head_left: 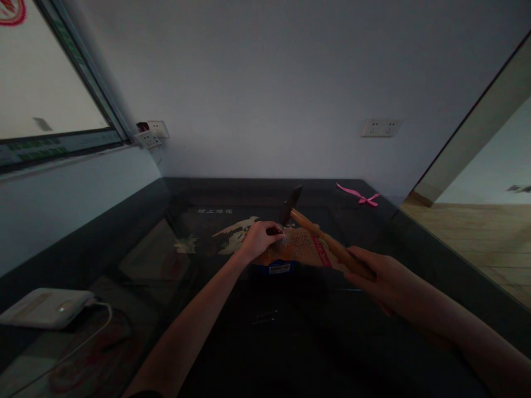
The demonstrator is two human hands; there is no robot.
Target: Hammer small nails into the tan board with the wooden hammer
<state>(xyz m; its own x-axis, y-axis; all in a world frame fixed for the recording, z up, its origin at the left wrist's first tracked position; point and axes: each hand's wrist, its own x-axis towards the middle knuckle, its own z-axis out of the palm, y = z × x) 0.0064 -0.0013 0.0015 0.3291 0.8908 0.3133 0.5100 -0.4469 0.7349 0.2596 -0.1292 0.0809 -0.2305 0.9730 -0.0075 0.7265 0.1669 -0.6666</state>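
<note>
My right hand is wrapped round the wooden handle of a hammer. The hammer's dark head is tilted just above the fingertips of my left hand. My left thumb and fingers are pinched together over a box with a brown, speckled and red printed top and a blue side bearing a barcode label. What they pinch is too small and dim to make out. Nearer to me, a few thin nail-like metal pieces lie on the dark glossy table.
A white power bank with a white cable lies at the table's left. A pink ribbon rests at the far right corner. Behind the table stands a wall with sockets. A window is at the left.
</note>
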